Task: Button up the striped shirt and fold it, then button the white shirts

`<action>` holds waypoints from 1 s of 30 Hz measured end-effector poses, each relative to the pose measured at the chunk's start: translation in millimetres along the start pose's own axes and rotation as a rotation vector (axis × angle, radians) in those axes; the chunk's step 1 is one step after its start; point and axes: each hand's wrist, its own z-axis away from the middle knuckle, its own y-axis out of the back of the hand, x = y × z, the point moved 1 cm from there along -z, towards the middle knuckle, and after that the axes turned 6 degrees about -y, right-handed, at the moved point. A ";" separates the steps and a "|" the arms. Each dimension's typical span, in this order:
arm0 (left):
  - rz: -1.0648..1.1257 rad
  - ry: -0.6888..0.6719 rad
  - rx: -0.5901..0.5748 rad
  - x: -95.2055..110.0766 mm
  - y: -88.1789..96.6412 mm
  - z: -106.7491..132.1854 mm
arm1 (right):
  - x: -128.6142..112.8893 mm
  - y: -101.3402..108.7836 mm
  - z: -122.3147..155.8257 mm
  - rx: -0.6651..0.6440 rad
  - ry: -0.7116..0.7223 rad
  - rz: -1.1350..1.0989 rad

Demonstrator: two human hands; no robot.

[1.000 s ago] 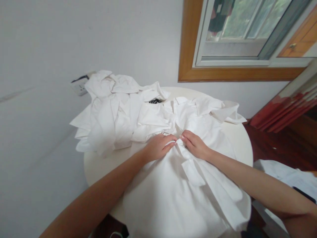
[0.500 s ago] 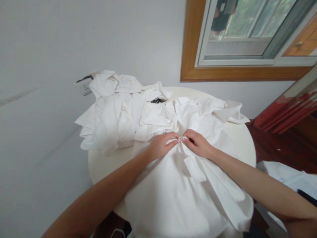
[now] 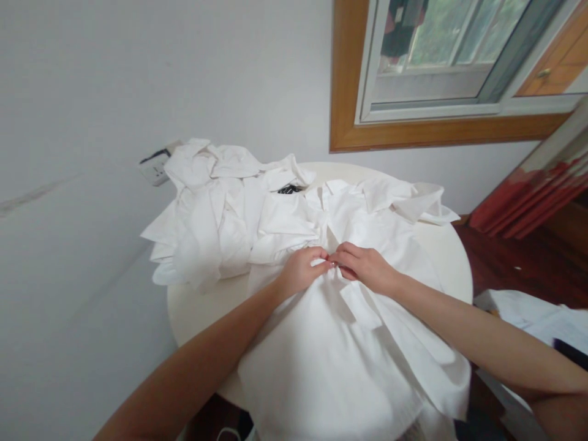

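Observation:
A white cloth garment (image 3: 331, 361) lies over the round table and hangs down its near edge. My left hand (image 3: 303, 269) pinches the garment's fabric near its middle. Right beside it, my right hand (image 3: 362, 266) pinches the same spot, fingertips almost touching those of the left. Whatever small part sits between the fingertips is hidden. A loose white strip of cloth (image 3: 361, 306) hangs just below my right hand. The garment's far part spreads to the back right of the table.
More white garments (image 3: 202, 226) are heaped at the left of the white round table (image 3: 448, 263), against the wall. A small black patterned item (image 3: 289, 189) shows behind them. A wall socket (image 3: 156, 167), a wood-framed window (image 3: 344, 73) and a red curtain (image 3: 519, 208) surround the table.
The view has tilted and shifted slightly. My right hand's fingers have moved a little left over the pinched spot, closer to my left fingertips; both hands keep hold of the garment.

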 end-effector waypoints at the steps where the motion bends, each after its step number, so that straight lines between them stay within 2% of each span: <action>1: -0.003 -0.002 -0.006 -0.7 -0.4 0.5 | -0.6 -1.2 0.2 0.014 -0.006 0.007; 9: -0.008 -0.071 -0.101 2.7 6.6 0.5 | -3.5 -4.8 -1.0 0.109 -0.041 -0.177; 15: 0.135 -0.136 -0.202 3.3 15.6 -0.6 | -3.2 2.9 -1.8 0.152 0.002 -0.368; 22: 0.166 -0.126 -0.135 15.0 13.1 1.3 | 1.6 10.3 -3.7 0.154 0.029 -0.410; 30: 0.179 -0.089 -0.095 24.1 10.8 3.8 | 2.5 12.7 -2.7 0.112 0.073 -0.284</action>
